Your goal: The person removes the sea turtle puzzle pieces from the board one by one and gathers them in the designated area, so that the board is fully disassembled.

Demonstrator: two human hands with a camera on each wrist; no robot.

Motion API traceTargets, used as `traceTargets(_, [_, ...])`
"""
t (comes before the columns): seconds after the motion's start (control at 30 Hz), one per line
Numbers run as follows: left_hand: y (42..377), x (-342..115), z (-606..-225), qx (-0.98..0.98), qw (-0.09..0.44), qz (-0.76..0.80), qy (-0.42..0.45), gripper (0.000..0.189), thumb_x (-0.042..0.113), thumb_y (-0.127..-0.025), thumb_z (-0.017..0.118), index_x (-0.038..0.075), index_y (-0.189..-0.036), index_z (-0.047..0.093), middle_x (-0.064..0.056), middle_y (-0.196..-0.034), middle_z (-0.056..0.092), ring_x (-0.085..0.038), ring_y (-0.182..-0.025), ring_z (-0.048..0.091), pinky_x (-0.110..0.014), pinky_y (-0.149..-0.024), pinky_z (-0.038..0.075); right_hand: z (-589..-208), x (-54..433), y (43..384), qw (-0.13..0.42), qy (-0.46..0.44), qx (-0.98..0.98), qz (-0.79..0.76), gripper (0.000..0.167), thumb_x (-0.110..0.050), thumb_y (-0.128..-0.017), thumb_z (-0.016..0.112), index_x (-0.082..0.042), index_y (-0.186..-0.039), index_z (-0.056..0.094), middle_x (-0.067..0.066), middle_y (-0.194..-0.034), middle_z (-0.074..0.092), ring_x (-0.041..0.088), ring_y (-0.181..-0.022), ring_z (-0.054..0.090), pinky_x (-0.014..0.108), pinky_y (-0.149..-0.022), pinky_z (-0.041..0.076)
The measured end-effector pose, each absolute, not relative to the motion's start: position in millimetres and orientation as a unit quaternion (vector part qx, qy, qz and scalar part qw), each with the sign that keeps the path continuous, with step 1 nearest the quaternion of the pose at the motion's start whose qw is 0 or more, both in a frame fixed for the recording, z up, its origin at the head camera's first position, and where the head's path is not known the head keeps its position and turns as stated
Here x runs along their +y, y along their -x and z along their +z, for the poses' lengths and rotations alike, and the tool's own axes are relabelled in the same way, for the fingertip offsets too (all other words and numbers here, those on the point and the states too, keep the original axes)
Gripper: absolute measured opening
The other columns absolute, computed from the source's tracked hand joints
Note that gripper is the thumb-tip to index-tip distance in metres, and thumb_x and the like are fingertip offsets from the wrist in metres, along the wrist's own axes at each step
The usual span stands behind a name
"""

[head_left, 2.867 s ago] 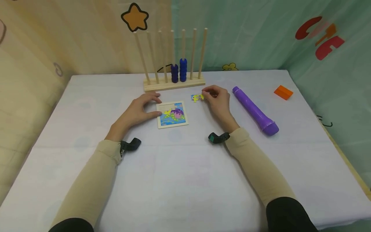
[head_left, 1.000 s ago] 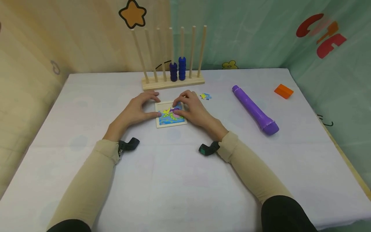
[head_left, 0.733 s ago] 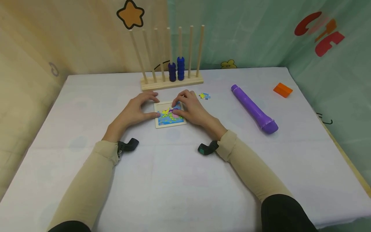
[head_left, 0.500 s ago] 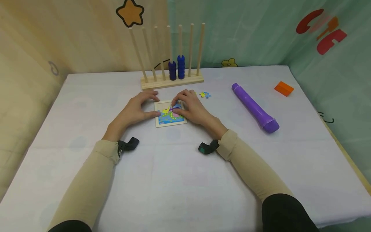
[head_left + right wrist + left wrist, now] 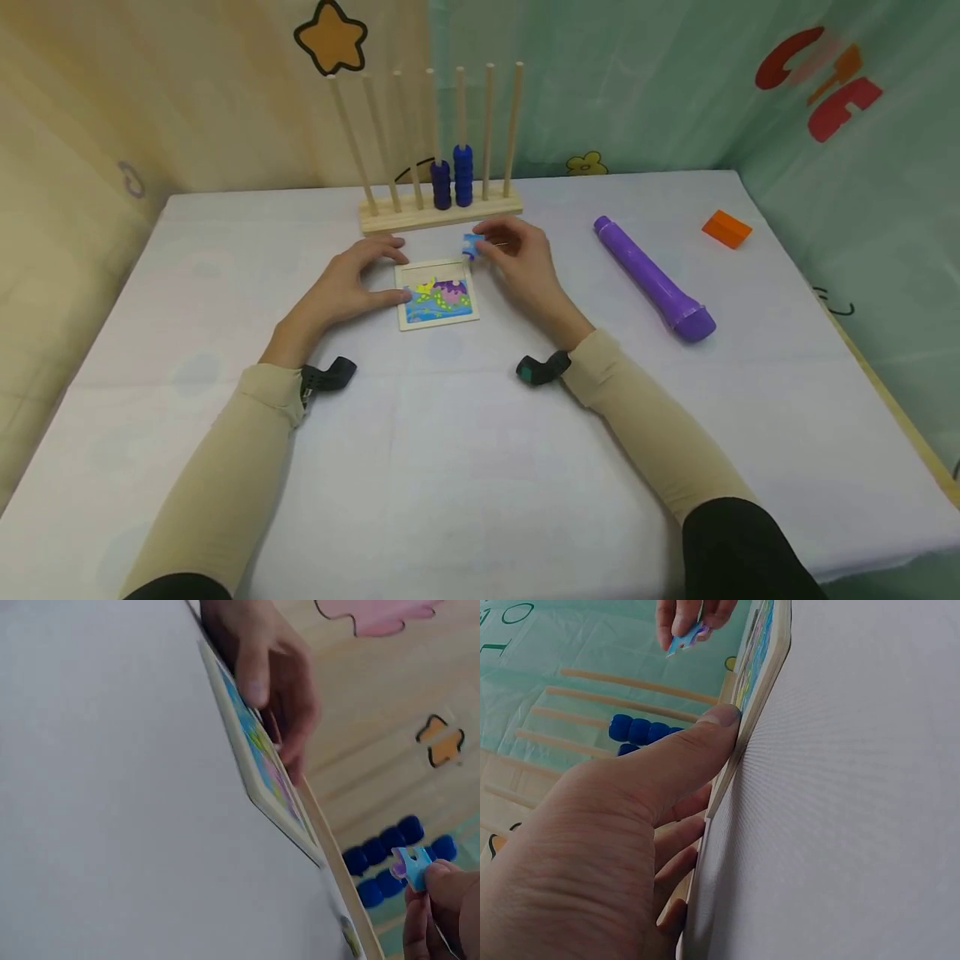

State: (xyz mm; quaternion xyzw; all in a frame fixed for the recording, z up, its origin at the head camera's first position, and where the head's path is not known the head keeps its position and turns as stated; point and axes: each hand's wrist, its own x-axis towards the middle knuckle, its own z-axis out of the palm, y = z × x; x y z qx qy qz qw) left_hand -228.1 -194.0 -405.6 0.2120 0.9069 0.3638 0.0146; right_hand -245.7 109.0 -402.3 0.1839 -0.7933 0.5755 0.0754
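I judge the puzzle (image 5: 438,302) mostly filled with its far strip bare, my spread left hand (image 5: 341,279) touching the frame (image 5: 438,323) on the table (image 5: 450,450), my right hand (image 5: 525,258) pinching a blue piece (image 5: 470,243) by its far right corner, and perhaps another piece (image 5: 350,937), blurred, lying loose.

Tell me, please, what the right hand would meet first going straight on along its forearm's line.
Likely the wooden bead rack, beyond the puzzle piece that the right hand pinches; depth is hard to judge.
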Motion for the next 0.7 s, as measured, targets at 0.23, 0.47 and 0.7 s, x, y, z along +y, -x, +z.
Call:
traceTargets(0.23, [228, -194, -405, 0.907, 0.021, 0.362, -0.214, 0.05, 0.032, -0.085, 0.089, 0.015, -0.128, 0.069, -0.004, -0.162, 0.049, -0.029, -0.158, 0.032, -0.059, -0.13, 0.02, -396, 152, 253, 0.161, -0.027, -0.83, 0.534, 0.018, -0.018, -0.107, 0.063, -0.012, -0.12, 0.074, 0.004, -0.119, 0.073, 0.013, -0.11, 0.064, 0.028, -0.099, 0.053])
traceTargets(0.47, [227, -196, -405, 0.908, 0.018, 0.363, -0.208, 0.051, 0.032, -0.085, 0.089, 0.016, -0.128, 0.069, -0.004, -0.162, 0.049, -0.028, -0.158, 0.032, -0.06, -0.13, 0.019, -406, 168, 252, 0.184, 0.016, -0.87, 0.457, 0.017, -0.011, -0.106, 0.062, -0.003, -0.115, 0.074, 0.014, -0.11, 0.074, 0.024, -0.1, 0.063, 0.032, -0.09, 0.049])
traceTargets(0.7, [227, -196, -405, 0.905, 0.018, 0.369, -0.211, 0.05, 0.032, -0.085, 0.09, 0.015, -0.127, 0.069, -0.004, -0.162, 0.05, -0.028, -0.158, 0.033, -0.057, -0.131, 0.02, -412, 170, 252, 0.2, 0.008, -0.898, 0.393, 0.017, -0.009, -0.106, 0.06, 0.0, -0.113, 0.072, 0.019, -0.11, 0.068, 0.032, -0.104, 0.058, 0.042, -0.099, 0.042])
